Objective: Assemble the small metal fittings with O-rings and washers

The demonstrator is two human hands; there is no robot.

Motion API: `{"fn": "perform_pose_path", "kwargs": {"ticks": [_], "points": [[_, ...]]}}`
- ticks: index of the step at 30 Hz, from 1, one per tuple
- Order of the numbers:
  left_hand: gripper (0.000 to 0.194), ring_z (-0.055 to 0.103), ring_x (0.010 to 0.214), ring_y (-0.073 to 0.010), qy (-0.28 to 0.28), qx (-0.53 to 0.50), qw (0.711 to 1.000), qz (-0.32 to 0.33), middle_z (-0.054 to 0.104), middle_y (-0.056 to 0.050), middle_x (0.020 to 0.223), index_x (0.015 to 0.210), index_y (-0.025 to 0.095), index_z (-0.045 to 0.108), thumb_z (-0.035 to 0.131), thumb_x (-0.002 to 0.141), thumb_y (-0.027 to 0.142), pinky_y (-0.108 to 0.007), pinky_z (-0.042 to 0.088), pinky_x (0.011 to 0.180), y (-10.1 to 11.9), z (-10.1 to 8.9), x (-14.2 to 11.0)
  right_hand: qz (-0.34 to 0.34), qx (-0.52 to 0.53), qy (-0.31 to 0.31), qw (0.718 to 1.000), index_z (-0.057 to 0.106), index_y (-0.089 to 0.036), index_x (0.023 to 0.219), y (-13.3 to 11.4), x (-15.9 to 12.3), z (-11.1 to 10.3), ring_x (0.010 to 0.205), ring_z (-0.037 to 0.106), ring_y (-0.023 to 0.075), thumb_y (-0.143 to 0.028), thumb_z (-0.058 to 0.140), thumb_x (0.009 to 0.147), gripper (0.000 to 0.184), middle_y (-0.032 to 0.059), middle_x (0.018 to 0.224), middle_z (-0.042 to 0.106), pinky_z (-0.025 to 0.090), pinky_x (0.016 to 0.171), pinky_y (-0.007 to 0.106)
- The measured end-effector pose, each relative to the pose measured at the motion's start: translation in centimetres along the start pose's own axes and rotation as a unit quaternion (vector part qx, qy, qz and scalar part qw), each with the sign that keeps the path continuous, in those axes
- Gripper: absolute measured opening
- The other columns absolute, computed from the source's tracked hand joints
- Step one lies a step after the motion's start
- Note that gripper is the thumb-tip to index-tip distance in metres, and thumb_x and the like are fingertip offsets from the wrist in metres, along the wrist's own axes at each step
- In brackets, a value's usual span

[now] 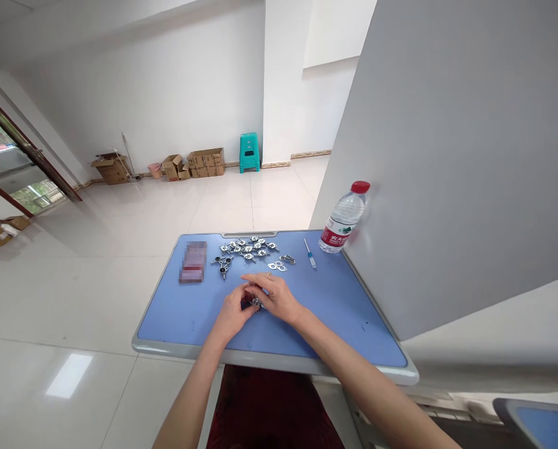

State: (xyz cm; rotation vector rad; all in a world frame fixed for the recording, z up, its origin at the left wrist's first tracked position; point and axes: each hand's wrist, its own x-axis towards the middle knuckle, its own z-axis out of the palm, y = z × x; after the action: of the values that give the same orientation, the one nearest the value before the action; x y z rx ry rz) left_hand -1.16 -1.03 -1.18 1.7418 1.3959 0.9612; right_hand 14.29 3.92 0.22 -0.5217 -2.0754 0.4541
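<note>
My left hand and my right hand meet near the middle of the blue desk, both closed around a small dark and silver metal part, which their fingers mostly hide. Beyond them lies a heap of several shiny scissor-like metal pieces. One similar piece with dark rings rests apart on the left. Flat metal plates lie to the right of the heap. Farther right is a small blue-handled screwdriver. A blurred flat packet lies at the desk's left.
A water bottle with a red cap stands at the desk's far right corner beside a grey partition. Cardboard boxes and a teal stool stand by the far wall. A second blue desk corner shows at lower right.
</note>
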Motion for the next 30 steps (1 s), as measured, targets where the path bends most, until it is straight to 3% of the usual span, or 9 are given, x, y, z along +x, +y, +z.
{"fn": "perform_pose_path", "kwargs": {"ticks": [4,11,17,20,26,30], "points": [[0.029,0.059,0.081,-0.0191,0.001,0.005,1.0,0.007,0.064,-0.001,0.088,0.107,0.02,0.058,0.063,0.08,0.017,-0.032,0.048,0.077,-0.25,0.06,-0.07,-0.005,0.045,-0.022,0.999,0.057,-0.023,0.127,-0.41,0.3,-0.62,0.076,0.059,0.0185,-0.023,0.036,0.101,0.033,0.0054,0.085,0.067,0.05,0.073,0.034],[0.032,0.062,0.085,-0.0208,0.006,0.008,1.0,-0.004,0.066,-0.002,0.09,0.11,0.021,0.059,0.063,0.079,0.015,-0.034,0.049,0.079,0.19,-0.01,-0.15,0.056,0.031,0.031,0.997,0.067,-0.024,0.097,-0.24,-0.07,-0.14,0.069,0.057,0.0184,-0.034,0.048,0.098,0.021,0.0032,0.073,0.067,0.05,0.07,0.033],[0.027,0.061,0.083,-0.0205,0.011,0.008,1.0,0.001,0.066,-0.002,0.089,0.106,0.021,0.059,0.063,0.08,0.018,-0.034,0.049,0.078,0.26,0.03,-0.08,0.032,0.049,-0.006,0.998,0.064,-0.023,0.114,-0.57,-0.11,-0.03,0.079,0.06,0.02,-0.032,0.039,0.101,0.03,0.0072,0.086,0.068,0.05,0.074,0.035],[0.025,0.06,0.082,-0.0198,0.008,0.008,1.0,0.006,0.065,-0.002,0.087,0.104,0.02,0.06,0.064,0.079,0.017,-0.033,0.049,0.077,0.1,0.06,-0.08,0.067,0.102,-0.008,0.992,0.066,-0.024,0.113,-0.72,0.04,-0.42,0.081,0.061,0.0203,-0.035,0.041,0.1,0.03,0.0056,0.084,0.069,0.05,0.077,0.036],[0.029,0.06,0.083,-0.0196,0.006,0.017,1.0,-0.002,0.064,-0.002,0.088,0.107,0.02,0.06,0.063,0.079,0.015,-0.034,0.048,0.079,0.03,0.05,-0.16,0.152,0.12,0.056,0.979,0.068,-0.022,0.082,-0.51,-0.12,-0.46,0.07,0.057,0.0182,-0.041,0.06,0.09,0.022,0.0022,0.07,0.066,0.05,0.071,0.033],[0.03,0.06,0.084,-0.0199,0.01,0.015,1.0,0.0,0.064,-0.001,0.088,0.109,0.022,0.06,0.063,0.079,0.017,-0.034,0.049,0.08,-0.03,0.09,-0.18,0.169,0.136,0.053,0.975,0.066,-0.021,0.083,-0.23,-0.35,0.0,0.066,0.059,0.0159,-0.041,0.061,0.089,0.021,0.0015,0.073,0.063,0.05,0.065,0.029]]}}
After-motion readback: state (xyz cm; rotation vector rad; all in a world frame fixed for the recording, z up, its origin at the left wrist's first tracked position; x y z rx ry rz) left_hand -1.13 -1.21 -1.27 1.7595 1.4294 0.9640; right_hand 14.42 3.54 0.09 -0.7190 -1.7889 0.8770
